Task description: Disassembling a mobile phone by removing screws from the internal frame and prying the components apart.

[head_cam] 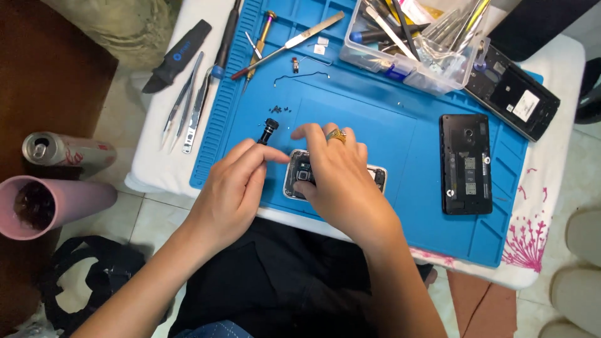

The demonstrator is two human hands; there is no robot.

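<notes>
Spread across the white-clothed tabletop (164, 169): a blue repair mat (400, 131), ridged at its edges so loose parts stay put. Parked at the mat's right, clear of the work: a black phone rear housing (465, 164), with a second black shell (512, 92) angled beyond it. Kept within reach at the far edge: a clear plastic tool box (413, 47); laid out on the left, tweezers (181, 103). At the mat's near edge, an opened phone (302, 175), pinned flat under the right hand (338, 175), fingers curled over its frame. Left hand (235, 188) pinched narrow on a small black screwdriver (268, 131), tip probably at the phone's top corner. Gathered just beyond: tiny dark screws (280, 109).
</notes>
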